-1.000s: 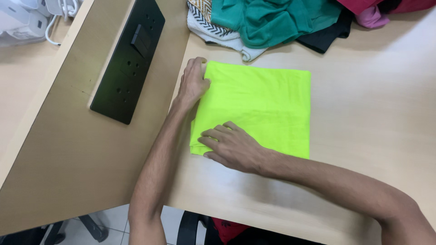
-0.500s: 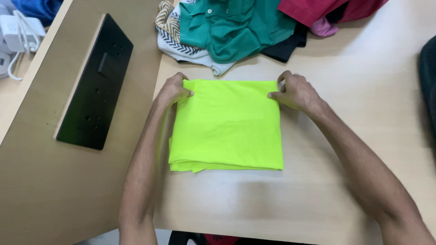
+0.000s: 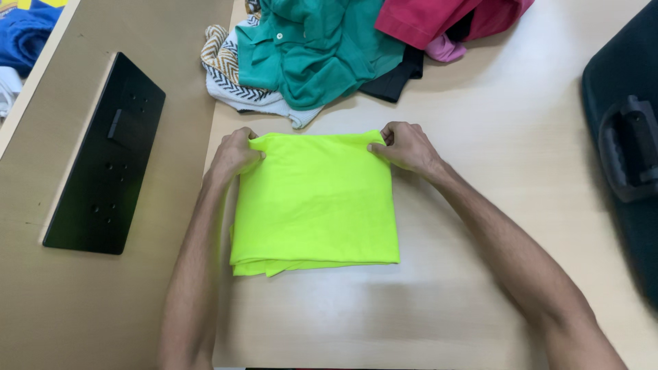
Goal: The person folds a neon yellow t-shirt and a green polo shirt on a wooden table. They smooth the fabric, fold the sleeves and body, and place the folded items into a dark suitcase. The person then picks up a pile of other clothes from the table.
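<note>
Hands grip the far corners of a folded neon-yellow cloth [image 3: 315, 202] that lies flat in the middle of the frame on the pale wooden table [image 3: 480, 123]. The left hand [image 3: 233, 154] pinches the cloth's upper left corner, fingers curled tight over the edge; the right hand [image 3: 406, 145] pinches the upper right corner the same way, thumb on top. The near edge of the cloth shows several stacked layers, slightly uneven at the lower left. Just beyond the hands, at the top of the frame, sits a heap of clothes: a green polo shirt [image 3: 308, 48] over a zigzag-patterned white cloth [image 3: 226, 75], with a red garment [image 3: 439, 17] to its right. A black panel [image 3: 103, 157] lies at the left, and a dark bag [image 3: 627, 137] fills the right edge.
</note>
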